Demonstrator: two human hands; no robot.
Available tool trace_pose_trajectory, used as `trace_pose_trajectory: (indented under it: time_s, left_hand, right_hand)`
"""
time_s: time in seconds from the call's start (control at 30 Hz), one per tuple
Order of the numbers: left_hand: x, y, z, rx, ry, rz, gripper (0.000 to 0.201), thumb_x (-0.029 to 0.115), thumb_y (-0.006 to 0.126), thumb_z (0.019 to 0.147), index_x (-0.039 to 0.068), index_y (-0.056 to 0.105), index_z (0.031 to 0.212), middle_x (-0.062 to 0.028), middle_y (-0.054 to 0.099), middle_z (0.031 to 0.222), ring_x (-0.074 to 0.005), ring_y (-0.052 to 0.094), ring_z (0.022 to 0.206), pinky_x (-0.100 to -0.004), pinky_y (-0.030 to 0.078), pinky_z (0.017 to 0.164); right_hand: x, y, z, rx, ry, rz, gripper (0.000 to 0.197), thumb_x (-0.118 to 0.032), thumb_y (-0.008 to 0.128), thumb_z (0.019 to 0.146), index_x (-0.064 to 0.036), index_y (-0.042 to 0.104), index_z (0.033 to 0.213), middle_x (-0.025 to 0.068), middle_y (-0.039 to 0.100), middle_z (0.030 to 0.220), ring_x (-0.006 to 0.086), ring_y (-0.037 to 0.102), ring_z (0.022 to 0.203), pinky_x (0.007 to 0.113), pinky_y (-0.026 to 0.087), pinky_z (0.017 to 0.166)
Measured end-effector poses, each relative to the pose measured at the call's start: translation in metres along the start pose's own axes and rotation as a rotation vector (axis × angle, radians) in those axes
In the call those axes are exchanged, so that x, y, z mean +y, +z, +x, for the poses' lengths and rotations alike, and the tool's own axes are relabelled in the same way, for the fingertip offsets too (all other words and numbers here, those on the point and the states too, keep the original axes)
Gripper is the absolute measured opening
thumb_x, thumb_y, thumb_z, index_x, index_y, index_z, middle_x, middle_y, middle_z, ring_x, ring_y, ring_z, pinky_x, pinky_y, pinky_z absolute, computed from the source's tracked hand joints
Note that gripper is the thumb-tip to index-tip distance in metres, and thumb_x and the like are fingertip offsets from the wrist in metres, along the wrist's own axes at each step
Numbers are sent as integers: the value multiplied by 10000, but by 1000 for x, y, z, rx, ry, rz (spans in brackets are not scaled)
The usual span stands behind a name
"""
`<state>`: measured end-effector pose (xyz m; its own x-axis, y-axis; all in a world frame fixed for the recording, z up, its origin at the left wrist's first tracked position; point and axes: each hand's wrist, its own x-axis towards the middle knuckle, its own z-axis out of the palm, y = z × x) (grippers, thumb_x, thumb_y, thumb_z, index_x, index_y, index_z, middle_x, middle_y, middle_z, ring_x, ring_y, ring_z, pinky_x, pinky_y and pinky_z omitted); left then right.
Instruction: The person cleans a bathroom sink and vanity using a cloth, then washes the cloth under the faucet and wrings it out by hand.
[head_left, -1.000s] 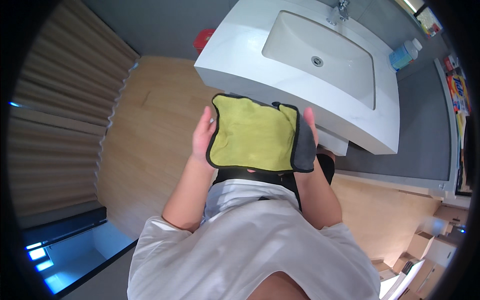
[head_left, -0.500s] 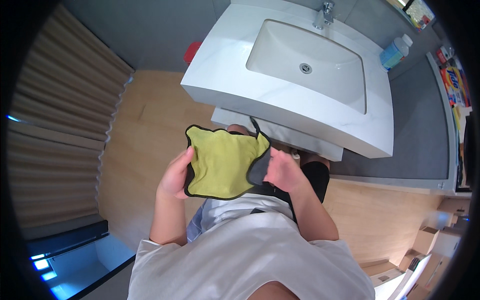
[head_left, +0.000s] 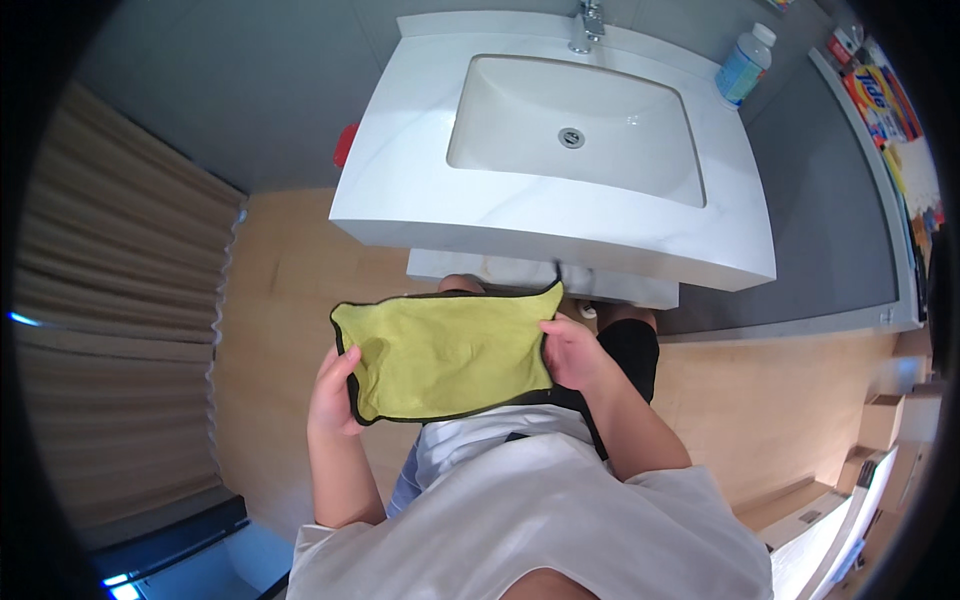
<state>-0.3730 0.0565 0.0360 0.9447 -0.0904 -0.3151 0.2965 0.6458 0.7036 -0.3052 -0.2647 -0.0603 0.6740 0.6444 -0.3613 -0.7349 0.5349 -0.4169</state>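
A yellow-green cleaning cloth (head_left: 455, 352) with black edging is spread out in front of my body. My left hand (head_left: 335, 392) grips its left side, the thumb lying over the yellow face. At the opposite side my right hand (head_left: 574, 353) pinches the cloth's edge, with the thumb on top. The fingers of both hands are partly hidden behind the fabric. A dark hanging loop sticks up from the far right corner. Beyond the cloth stands a white washbasin (head_left: 497, 125) set in a marble-look counter (head_left: 400, 190).
A chrome tap (head_left: 585, 28) rises behind the basin. On the counter's right is a bottle with a blue label (head_left: 745, 68). A pleated curtain (head_left: 130, 300) hangs at left, near a red container (head_left: 345, 146). Packages (head_left: 885, 110) line the right side; cardboard boxes (head_left: 800, 500) lie lower right.
My right hand has moved outward to the cloth's right edge. The folded-over grey corner has turned flat, so the cloth is wider. The view has shifted slightly.
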Motion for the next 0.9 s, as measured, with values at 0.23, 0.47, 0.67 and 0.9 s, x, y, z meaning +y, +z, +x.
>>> trace_pose_trajectory:
  time_s: [0.23,0.47,0.67,0.9]
  left_hand:
    - [-16,10,27,-1,-54,156,517,220,575,980,-35,450,1412,-173,596,1344,-290,627,1191,-417,527,1000]
    - [-1,69,47,-374,-173,-290,552,231,552,999,-27,400,1463,-206,542,1419,-318,578,1285,-457,496,1065]
    - [-15,71,59,-187,-113,156,441,195,507,1039,-37,465,1412,-157,606,1349,-255,631,1201,-398,519,1017]
    - [-110,154,60,-163,300,1642,492,276,624,962,-45,538,1326,-269,604,1316,-400,607,1211,-455,500,1004]
  right_hand:
    - [-52,-13,-50,-89,-124,47,483,-265,526,1004,14,504,1397,165,596,1382,293,606,1247,465,503,1035]
    - [-93,1,-94,-197,-383,280,512,-302,400,1056,43,476,1426,232,547,1431,378,592,1263,514,501,1044]
    - [-82,-6,-89,-85,-230,208,517,-377,398,1078,7,517,1402,163,621,1361,300,630,1221,446,531,1017]
    - [6,35,-32,34,-272,213,687,-588,368,1032,-116,386,1531,87,451,1541,270,461,1389,446,364,1155]
